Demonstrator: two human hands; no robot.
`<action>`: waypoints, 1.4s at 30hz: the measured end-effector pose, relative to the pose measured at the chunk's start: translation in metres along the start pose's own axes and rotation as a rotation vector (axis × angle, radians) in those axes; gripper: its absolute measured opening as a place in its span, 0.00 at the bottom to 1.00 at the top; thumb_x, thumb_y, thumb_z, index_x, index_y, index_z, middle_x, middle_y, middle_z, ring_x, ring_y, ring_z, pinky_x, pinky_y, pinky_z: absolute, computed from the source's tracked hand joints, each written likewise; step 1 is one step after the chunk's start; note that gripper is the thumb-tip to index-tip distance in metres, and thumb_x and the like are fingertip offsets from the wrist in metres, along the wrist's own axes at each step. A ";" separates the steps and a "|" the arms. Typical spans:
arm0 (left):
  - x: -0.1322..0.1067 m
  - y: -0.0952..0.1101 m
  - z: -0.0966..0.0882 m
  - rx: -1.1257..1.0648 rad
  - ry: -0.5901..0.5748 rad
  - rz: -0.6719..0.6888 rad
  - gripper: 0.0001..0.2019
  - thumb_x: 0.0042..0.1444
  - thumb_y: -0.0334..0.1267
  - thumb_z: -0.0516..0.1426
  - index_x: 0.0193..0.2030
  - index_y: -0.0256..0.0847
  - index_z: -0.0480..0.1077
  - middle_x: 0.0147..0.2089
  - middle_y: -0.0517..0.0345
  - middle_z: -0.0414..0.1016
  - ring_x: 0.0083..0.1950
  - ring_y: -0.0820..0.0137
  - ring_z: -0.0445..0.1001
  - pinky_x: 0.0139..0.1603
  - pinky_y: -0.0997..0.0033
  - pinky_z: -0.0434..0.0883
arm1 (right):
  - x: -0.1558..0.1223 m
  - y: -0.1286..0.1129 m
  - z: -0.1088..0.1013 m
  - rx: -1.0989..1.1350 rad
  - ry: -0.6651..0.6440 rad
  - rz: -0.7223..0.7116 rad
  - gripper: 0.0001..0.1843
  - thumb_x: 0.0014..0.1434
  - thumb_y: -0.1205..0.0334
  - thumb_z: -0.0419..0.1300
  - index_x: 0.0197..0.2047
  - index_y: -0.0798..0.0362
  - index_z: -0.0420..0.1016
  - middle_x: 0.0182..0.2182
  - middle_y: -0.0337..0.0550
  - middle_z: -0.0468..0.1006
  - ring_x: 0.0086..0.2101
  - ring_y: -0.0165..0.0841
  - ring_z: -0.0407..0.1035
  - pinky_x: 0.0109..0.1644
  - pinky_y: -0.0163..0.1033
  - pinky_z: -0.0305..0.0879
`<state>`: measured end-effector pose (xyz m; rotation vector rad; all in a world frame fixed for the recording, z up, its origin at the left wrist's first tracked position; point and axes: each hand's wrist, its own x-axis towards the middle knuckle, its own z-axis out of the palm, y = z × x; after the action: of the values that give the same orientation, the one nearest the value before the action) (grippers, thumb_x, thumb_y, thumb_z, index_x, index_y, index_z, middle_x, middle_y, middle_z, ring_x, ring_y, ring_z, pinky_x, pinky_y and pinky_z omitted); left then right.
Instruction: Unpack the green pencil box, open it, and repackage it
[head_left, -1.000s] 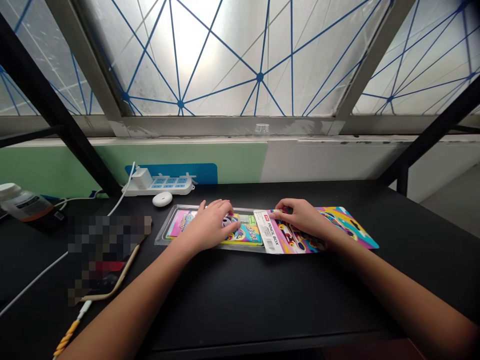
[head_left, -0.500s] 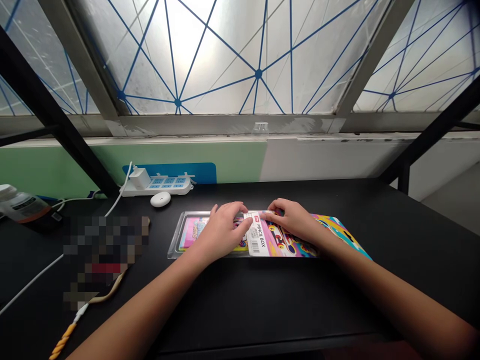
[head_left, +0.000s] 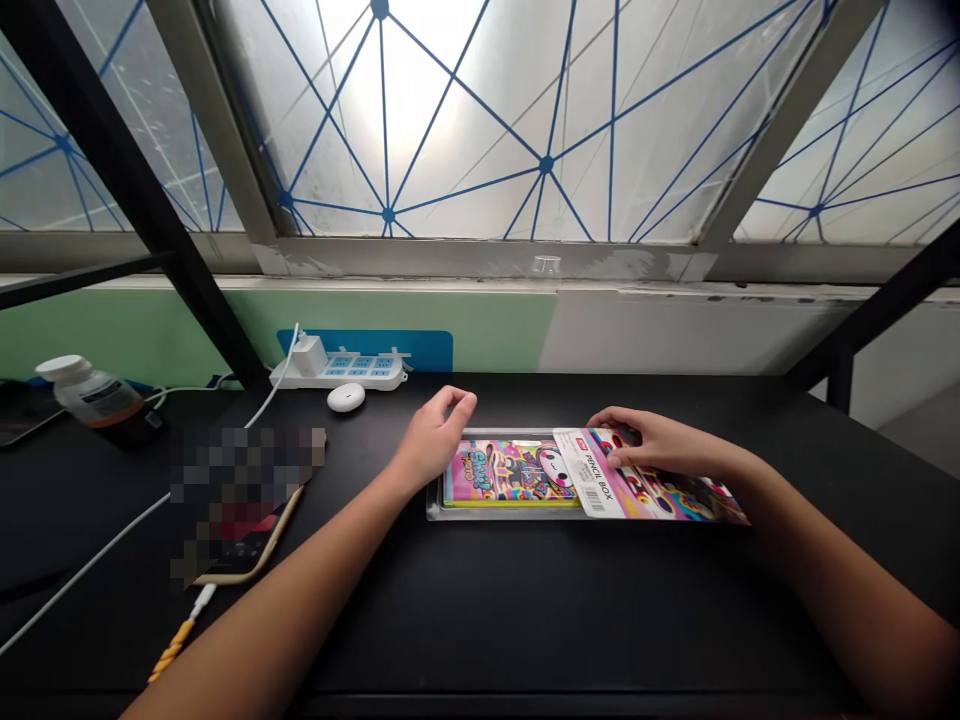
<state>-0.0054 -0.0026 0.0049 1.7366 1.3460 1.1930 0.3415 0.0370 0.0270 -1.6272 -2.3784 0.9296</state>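
Note:
A clear plastic tray (head_left: 435, 500) lies on the black desk. In it sits a colourful pencil box (head_left: 510, 475) with cartoon print. Over the tray's right part lies a printed card (head_left: 589, 485) marked "PENCIL BOX" with a barcode. My right hand (head_left: 652, 440) grips this card near its left end, thumb on top and fingers at the far edge. My left hand (head_left: 439, 435) is at the tray's left end, fingers curled in towards the thumb; nothing shows between them. It partly covers the tray's corner.
A phone (head_left: 247, 520) with a charging cable lies on the left, its screen blurred. Behind it are a bottle (head_left: 97, 400), a power strip (head_left: 360, 372) and a round white case (head_left: 346, 398). Black frame bars (head_left: 150, 220) slant up at both sides.
The card has slid right with my right hand, baring more of the pencil box. The tray has shifted right too. My left hand has moved off the card to the tray's left end.

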 end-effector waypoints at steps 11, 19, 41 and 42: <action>-0.003 0.006 0.000 -0.094 0.106 0.006 0.24 0.70 0.56 0.43 0.43 0.43 0.74 0.48 0.55 0.80 0.51 0.63 0.76 0.53 0.65 0.68 | 0.045 -0.123 0.050 -0.331 0.012 -0.208 0.36 0.56 0.35 0.61 0.58 0.52 0.71 0.55 0.56 0.75 0.53 0.51 0.70 0.58 0.56 0.62; 0.000 -0.002 -0.013 0.192 -0.059 0.021 0.18 0.68 0.53 0.49 0.55 0.44 0.66 0.52 0.52 0.78 0.50 0.61 0.78 0.48 0.65 0.71 | 0.067 -0.175 0.073 -0.454 0.073 -0.371 0.25 0.62 0.40 0.58 0.47 0.53 0.78 0.49 0.56 0.77 0.47 0.50 0.72 0.57 0.58 0.58; -0.011 0.037 -0.033 0.698 0.379 0.879 0.15 0.67 0.38 0.53 0.28 0.42 0.70 0.25 0.59 0.75 0.28 0.67 0.70 0.40 0.62 0.65 | -0.014 -0.112 0.049 -0.747 0.433 -0.449 0.04 0.61 0.66 0.61 0.41 0.53 0.70 0.43 0.48 0.76 0.37 0.38 0.69 0.39 0.41 0.66; -0.012 0.039 -0.032 0.679 0.362 0.851 0.15 0.67 0.38 0.51 0.29 0.42 0.71 0.26 0.58 0.76 0.29 0.66 0.71 0.42 0.62 0.66 | -0.013 -0.114 0.055 -0.788 0.400 -0.459 0.06 0.60 0.67 0.61 0.42 0.53 0.71 0.44 0.50 0.76 0.39 0.39 0.69 0.40 0.42 0.66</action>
<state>-0.0205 -0.0264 0.0479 2.8705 1.3312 1.6711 0.2322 -0.0242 0.0474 -1.1437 -2.7521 -0.4304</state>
